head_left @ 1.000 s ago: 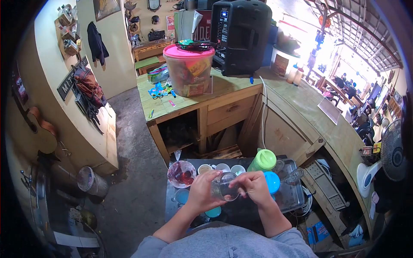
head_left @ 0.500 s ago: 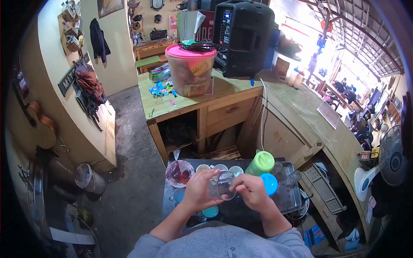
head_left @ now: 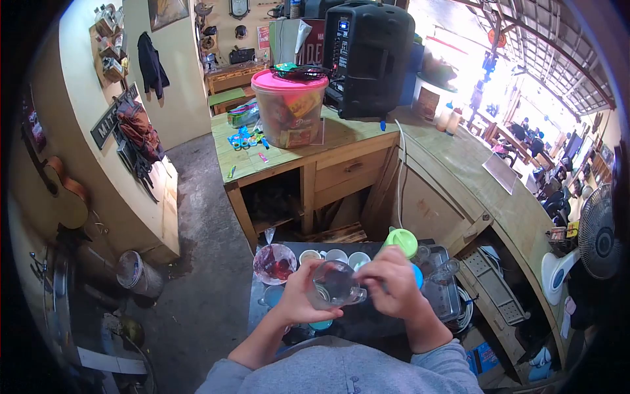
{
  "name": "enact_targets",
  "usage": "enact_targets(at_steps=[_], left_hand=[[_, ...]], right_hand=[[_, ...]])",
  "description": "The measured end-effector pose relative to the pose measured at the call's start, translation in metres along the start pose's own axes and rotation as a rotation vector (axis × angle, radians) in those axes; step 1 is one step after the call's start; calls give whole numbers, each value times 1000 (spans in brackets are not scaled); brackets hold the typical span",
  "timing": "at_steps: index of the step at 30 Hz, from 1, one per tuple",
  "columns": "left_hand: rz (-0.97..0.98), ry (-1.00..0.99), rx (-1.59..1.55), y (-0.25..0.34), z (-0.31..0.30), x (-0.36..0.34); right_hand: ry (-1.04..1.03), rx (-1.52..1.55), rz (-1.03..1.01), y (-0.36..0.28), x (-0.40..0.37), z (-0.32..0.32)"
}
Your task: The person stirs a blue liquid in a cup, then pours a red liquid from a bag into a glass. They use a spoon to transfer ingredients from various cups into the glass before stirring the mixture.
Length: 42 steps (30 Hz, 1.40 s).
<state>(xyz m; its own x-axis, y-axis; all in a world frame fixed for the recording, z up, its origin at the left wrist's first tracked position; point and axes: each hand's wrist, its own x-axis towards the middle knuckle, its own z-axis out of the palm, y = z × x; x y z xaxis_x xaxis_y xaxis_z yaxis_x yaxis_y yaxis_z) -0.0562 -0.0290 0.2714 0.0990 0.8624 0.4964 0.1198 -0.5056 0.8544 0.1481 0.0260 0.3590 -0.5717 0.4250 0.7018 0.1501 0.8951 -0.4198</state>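
Observation:
My left hand (head_left: 296,299) is wrapped around a clear glass mug (head_left: 335,287), which is tilted so that its open mouth and handle show on the right. Close to the mug's rim is my right hand (head_left: 395,285), its fingers curled and pinched together; what they hold, if anything, is too small to make out. Beyond the mug stand several cups, among them a white cup (head_left: 336,255). A bowl with red contents (head_left: 275,264) sits to the left. A green-lidded pitcher (head_left: 401,243) and a blue lid (head_left: 418,277) are partly behind my right hand.
A tray (head_left: 451,305) with a glass mug (head_left: 448,268) lies at the right of the low table. Ahead, a wooden counter (head_left: 230,157) carries a pink-lidded bucket (head_left: 289,111) and a black speaker (head_left: 371,62). A fan (head_left: 598,230) stands at far right; a bin (head_left: 138,272) is on the floor at left.
The mug has turned in my left hand, so its handle now shows at the right. My right hand has lifted slightly and moved a little right, covering more of the green pitcher and blue lid.

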Motion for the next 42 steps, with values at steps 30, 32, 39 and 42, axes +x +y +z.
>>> enact_targets(at_steps=[30,32,39,42], left_hand=[[18,-608,-1256,-20,8,-19],[-93,-608,-1263,-14,6,-21],[-223,-517,-964,-7,0,-15],[-212,-492,-837,0,-3,-13]], right_hand=[[-95,269,-195,-20,14,-8],[-24,222,-218,-18,10,-10],[75,123,-185,-24,-4,-23],[-67,128,-151,-25,-3,-2]])
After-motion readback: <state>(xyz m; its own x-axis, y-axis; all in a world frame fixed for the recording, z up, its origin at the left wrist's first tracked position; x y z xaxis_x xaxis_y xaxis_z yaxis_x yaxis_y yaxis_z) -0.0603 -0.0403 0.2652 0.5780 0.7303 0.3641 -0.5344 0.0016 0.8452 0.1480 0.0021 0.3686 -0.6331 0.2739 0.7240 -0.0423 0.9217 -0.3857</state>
